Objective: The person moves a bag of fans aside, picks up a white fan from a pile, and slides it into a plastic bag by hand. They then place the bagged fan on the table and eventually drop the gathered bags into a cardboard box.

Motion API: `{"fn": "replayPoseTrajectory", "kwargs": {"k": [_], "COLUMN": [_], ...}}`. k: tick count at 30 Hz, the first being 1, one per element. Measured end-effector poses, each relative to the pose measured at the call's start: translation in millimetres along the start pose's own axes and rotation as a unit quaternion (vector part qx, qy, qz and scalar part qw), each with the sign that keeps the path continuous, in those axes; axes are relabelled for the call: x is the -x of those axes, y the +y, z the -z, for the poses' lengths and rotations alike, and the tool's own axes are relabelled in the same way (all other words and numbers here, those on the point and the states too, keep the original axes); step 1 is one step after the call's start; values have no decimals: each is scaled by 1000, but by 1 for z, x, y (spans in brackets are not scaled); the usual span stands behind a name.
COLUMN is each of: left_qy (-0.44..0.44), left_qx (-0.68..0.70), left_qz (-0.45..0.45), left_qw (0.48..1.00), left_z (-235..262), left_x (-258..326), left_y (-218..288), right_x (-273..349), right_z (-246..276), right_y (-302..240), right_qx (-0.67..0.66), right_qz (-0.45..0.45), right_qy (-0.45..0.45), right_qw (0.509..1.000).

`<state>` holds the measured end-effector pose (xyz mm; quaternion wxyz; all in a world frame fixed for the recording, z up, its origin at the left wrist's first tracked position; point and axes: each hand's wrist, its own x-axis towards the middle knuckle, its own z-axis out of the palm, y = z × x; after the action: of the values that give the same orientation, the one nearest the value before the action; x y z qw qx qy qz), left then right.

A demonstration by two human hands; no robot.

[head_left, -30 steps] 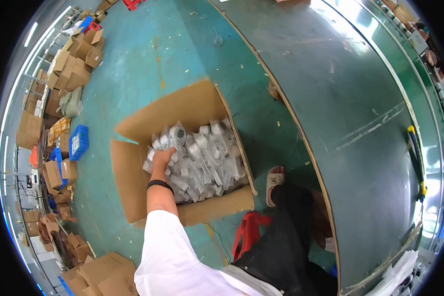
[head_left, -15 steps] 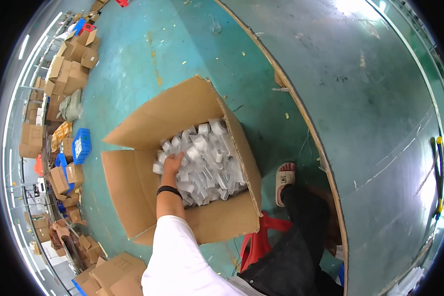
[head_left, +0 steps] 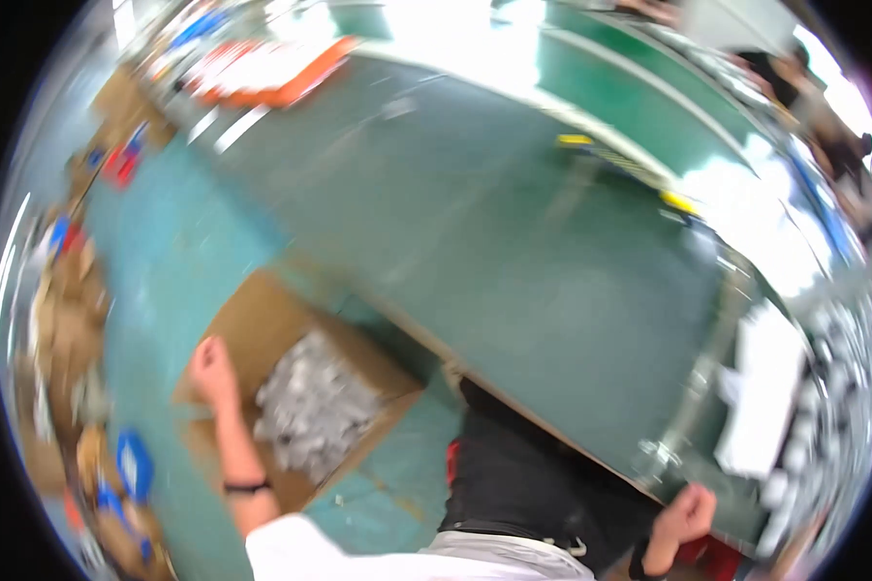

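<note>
Frame is motion-blurred, so fine detail is lost.

Cardboard box (head_left: 262,334): open-topped brown carton on the teal floor (head_left: 165,252), at roughly 8 o'clock from frame centre. Flaps are folded outward; the largest flap runs toward 11 o'clock and shows a bare tan inner face. The inside is packed with a heap of small pale grey-white items (head_left: 310,407), glossy, looking bagged or wrapped. Single pieces cannot be made out.

Left hand (head_left: 210,366): at the box's 9 o'clock edge, over the flap, just beside the pale heap. Fingers look curled in. Whether it grips the flap or one of the items cannot be told through the blur. A dark band (head_left: 246,487) sits on that wrist, with a white sleeve (head_left: 291,547) below it toward 6 o'clock.

Right hand (head_left: 686,513): at about 4 o'clock, well apart from the box, closed into a fist by the near edge of the green worktable (head_left: 513,252). Nothing is visible in it, but the inside of the fist is hidden.

The person's dark trousers (head_left: 523,484) lie between the box and the right hand. White stacked material (head_left: 761,387) sits on the table at 3 o'clock. More cartons and blue bins (head_left: 134,463) line the floor at 8–9 o'clock.
</note>
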<state>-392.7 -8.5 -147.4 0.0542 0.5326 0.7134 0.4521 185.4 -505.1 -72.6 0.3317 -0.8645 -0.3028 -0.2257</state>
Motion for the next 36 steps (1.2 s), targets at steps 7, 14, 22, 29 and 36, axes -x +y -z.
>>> {"fn": "replayPoseTrajectory", "kwargs": {"k": [7,14,22,29,36], "left_qy": [-229,-370,-402,-398,-382], "left_qx": [242,276,126,122,139], "left_qz": [-330,-425,-499,-498,-529], "left_qw": [883,779,758,761,745], "left_z": [15,-71,-77,-82,-87], "left_x": [130,295,311,307,304], "left_y": [312,424,425,421,422], "right_x": [-28,-40,-45,-82,-82], "right_z": [26,141,247,285,290], "right_y": [-19,44,212,287,303], "right_qx": [-233,-131,181,290,309], "right_qz": [38,-133,-194,-146,-63], "right_qy": [-36,80,174,-114,-201], "right_qw": [971,979,948,939,928]}}
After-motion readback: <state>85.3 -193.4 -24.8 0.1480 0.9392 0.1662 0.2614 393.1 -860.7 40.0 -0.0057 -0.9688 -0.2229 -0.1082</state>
